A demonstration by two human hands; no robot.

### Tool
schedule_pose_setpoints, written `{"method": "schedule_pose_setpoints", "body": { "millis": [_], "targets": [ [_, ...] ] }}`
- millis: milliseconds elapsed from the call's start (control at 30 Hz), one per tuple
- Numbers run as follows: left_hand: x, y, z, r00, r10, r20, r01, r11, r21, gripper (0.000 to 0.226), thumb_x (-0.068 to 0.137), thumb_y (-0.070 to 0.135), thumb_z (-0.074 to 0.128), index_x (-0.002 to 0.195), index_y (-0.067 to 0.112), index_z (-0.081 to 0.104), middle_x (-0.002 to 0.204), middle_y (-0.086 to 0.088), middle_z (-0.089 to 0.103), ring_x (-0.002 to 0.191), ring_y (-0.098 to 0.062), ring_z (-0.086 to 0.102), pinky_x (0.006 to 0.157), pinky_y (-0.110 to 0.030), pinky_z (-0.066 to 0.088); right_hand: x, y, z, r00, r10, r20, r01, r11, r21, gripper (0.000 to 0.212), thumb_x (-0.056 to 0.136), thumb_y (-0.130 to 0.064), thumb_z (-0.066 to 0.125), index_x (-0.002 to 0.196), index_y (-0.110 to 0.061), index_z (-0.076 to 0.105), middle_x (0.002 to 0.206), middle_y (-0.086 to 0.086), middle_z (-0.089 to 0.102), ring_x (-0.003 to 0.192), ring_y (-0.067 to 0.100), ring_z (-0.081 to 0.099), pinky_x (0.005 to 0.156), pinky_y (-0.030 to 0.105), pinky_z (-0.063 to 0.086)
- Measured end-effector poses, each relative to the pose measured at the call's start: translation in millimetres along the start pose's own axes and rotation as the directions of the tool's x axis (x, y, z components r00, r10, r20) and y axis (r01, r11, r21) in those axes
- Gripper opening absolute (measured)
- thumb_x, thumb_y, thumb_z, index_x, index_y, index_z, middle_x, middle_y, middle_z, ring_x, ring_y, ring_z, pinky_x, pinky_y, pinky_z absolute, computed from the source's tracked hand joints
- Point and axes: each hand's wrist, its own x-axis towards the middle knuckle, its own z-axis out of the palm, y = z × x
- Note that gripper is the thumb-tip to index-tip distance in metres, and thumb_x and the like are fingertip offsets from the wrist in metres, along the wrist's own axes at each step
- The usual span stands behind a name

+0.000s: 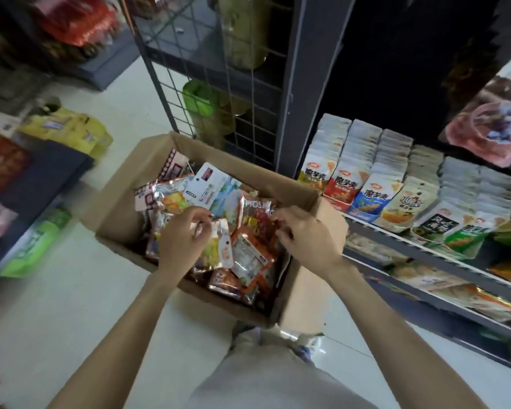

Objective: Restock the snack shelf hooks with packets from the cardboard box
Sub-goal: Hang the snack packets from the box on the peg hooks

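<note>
An open cardboard box (pixel 124 184) stands on the floor, filled with several mixed snack packets (pixel 248 258). Both hands reach into it from above. My left hand (pixel 183 234) has curled fingers pinching a small clear packet with a white label (pixel 223 246). My right hand (pixel 307 234) has its fingers curled on the edge of a red packet (pixel 261 222). A white and light blue packet (pixel 208 185) lies on top at the back of the box.
A black wire grid rack (pixel 219 93) with green and yellow packets rises behind the box. To the right, shelves (pixel 419 240) hold rows of upright snack packets (pixel 375 196). More goods sit on low shelves at the left (pixel 39 184). White floor surrounds the box.
</note>
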Motion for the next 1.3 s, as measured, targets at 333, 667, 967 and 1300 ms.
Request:
{"method": "schedule_pose_setpoints", "body": {
  "millis": [333,667,967,1300],
  "targets": [
    [57,-62,6,0.993,-0.097,0.066,0.088,0.989,0.116,0.030,0.088,0.026,0.063,0.116,0.021,0.056,0.118,-0.001,0.058,0.110,-0.017,0.053,0.087,-0.031,0.045,51,5,59,0.839,0.292,0.460,0.207,0.610,-0.765,0.033,0.100,-0.017,0.039,0.127,-0.018,0.059,0.129,0.003,0.057,0.124,0.026,0.049,0.099,0.037,0.037],
    [90,-68,25,0.987,-0.151,0.062,0.148,0.988,0.052,0.032,0.088,0.020,0.063,0.117,0.013,0.055,0.118,-0.007,0.059,0.110,-0.023,0.055,0.093,-0.036,0.048,53,4,65,0.870,0.229,0.436,0.073,0.815,-0.574,0.035,0.097,0.002,0.036,0.116,-0.008,0.062,0.123,0.010,0.062,0.114,0.026,0.060,0.087,0.032,0.050],
    [81,-58,19,0.985,-0.116,0.124,0.120,0.993,-0.022,0.028,0.097,0.029,0.051,0.102,0.004,0.064,0.087,-0.002,0.062,0.077,-0.017,0.057,0.065,-0.026,0.041,54,-1,54,0.937,-0.347,-0.038,0.339,0.930,-0.140,0.038,0.061,0.016,0.071,0.091,-0.007,0.070,0.093,0.010,0.070,0.077,0.028,0.069,0.060,0.037,0.059],
    [51,-64,12,0.955,-0.283,0.089,0.293,0.948,-0.124,0.041,0.096,0.047,0.044,0.111,0.011,0.055,0.107,-0.008,0.067,0.091,-0.023,0.065,0.077,-0.041,0.055,67,7,130,0.876,0.407,0.260,-0.466,0.854,0.232,0.074,0.092,-0.022,0.063,0.151,-0.024,0.019,0.161,0.007,-0.004,0.148,0.029,0.006,0.119,0.042,0.018]
  ]
}}
